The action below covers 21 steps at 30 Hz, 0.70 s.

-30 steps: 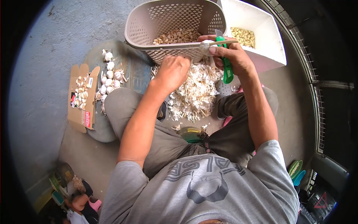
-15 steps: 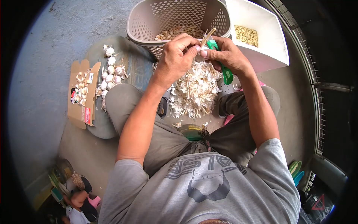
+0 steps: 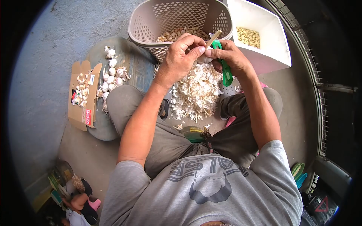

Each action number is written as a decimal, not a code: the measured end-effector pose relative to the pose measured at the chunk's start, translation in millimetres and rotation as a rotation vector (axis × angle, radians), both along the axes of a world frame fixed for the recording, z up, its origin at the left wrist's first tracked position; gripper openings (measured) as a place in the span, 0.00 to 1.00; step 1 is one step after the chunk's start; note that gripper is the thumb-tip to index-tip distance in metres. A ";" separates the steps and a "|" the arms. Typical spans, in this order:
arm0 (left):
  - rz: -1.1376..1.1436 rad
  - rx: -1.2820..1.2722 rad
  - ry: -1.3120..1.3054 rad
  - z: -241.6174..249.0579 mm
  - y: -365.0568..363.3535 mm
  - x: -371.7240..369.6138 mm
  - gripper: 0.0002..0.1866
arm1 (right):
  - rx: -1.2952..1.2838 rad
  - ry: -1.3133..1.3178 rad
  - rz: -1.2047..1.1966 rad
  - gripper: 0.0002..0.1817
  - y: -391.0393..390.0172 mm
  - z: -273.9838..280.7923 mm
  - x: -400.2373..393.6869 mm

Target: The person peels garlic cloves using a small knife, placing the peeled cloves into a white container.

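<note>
One garlic bulb [image 3: 204,59], pale stem [image 3: 214,38] attached: held between both hands, above the heap of skins [image 3: 196,92], near the basket [image 3: 137,39]. Right hand [image 3: 234,57]: closed about the bulb, green knife [image 3: 227,74] also gripped. Left hand [image 3: 178,60]: held apart a second ago, now brought in; fingertips pinched against the bulb, whether on skin or clove cannot be told. Judged accordingly: bulb now worked two-handed, not merely held.

I see the left hand [image 3: 176,62], apart from the grip a second ago, now meeting the right hand [image 3: 234,59] at the garlic bulb [image 3: 204,59]; its stem [image 3: 214,38], previously sideways, now slants upward between them.
</note>
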<state>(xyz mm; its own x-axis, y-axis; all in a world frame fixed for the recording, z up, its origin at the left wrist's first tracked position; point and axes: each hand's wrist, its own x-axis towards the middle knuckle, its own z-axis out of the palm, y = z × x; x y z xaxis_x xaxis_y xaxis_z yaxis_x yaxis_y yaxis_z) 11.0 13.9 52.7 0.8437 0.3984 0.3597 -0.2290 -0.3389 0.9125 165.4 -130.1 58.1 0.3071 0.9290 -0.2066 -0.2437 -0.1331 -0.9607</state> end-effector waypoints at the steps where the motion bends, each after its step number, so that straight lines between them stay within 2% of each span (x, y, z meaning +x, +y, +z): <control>1: 0.012 0.013 -0.007 1.2 -1.1 0.4 0.09 | 0.020 0.018 -0.023 0.16 0.6 1.3 -1.4; 11: 0.165 0.192 0.114 0.9 -9.5 -0.6 0.06 | 0.018 -0.021 -0.011 0.15 5.3 -0.1 -8.3; 14: 0.254 0.217 0.079 -5.6 -12.2 2.2 0.06 | 0.061 -0.065 -0.044 0.15 5.4 -4.2 -8.6; 17: 0.229 0.159 0.142 -6.7 -6.1 3.0 0.06 | 0.089 -0.069 -0.076 0.16 4.6 -0.5 -10.7; 21: 0.346 0.320 0.070 -21.8 0.5 4.7 0.07 | 0.085 -0.002 -0.097 0.17 -2.5 5.2 -8.2</control>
